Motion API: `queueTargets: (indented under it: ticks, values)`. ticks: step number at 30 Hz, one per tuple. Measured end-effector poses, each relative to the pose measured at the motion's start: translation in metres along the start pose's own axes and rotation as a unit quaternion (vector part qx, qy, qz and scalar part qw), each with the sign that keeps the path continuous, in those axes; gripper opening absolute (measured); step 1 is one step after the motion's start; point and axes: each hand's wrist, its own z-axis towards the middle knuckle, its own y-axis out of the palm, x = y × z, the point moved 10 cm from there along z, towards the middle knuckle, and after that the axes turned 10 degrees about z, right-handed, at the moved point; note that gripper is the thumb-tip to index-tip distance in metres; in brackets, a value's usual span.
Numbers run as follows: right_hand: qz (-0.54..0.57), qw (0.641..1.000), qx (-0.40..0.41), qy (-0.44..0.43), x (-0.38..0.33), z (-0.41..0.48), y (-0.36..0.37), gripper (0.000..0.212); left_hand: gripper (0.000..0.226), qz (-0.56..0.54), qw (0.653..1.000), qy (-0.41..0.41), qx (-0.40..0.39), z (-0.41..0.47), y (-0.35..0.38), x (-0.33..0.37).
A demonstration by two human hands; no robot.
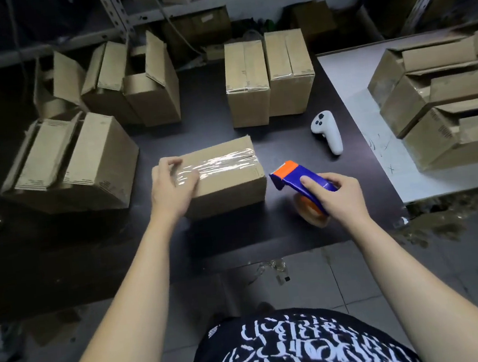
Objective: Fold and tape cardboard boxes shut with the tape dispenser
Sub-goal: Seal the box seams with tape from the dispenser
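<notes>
A small cardboard box (232, 187) lies on the dark table in front of me, with a shiny strip of clear tape (221, 163) along its top seam. My left hand (171, 185) presses flat on the box's left end, fingers spread over the tape. My right hand (338, 196) grips the blue and orange tape dispenser (296, 175) just right of the box, its orange head close to the box's right edge. The tape roll (309, 210) shows under my hand.
Two taped boxes (268, 79) stand behind. Open-flapped boxes (75, 163) sit left and at the back left (131, 83). A white handheld controller (327, 132) lies to the right. More boxes (437, 98) rest on a white board (376, 141) at the right. Shelving runs along the back.
</notes>
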Motion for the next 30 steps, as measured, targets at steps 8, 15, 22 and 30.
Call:
queueTargets:
  ticks: [8,15,22,30]
  values:
    - [-0.027,1.000,-0.011,-0.001,0.002,-0.007,0.024,0.025,0.057,-0.027,0.981,-0.139,0.132,-0.026,-0.015,-0.029]
    - [0.005,1.000,0.010,0.019,0.004,-0.011,0.039,0.026,0.059,-0.024,0.990,-0.105,0.096,-0.036,-0.017,-0.027]
    - [0.435,0.868,0.059,0.230,0.014,-0.038,0.077,0.031,0.048,-0.027,0.999,-0.024,0.029,-0.039,-0.010,-0.012]
    - [0.489,0.823,-0.021,0.288,0.013,-0.065,0.121,0.043,0.047,0.015,0.997,0.005,0.081,-0.040,-0.031,-0.005]
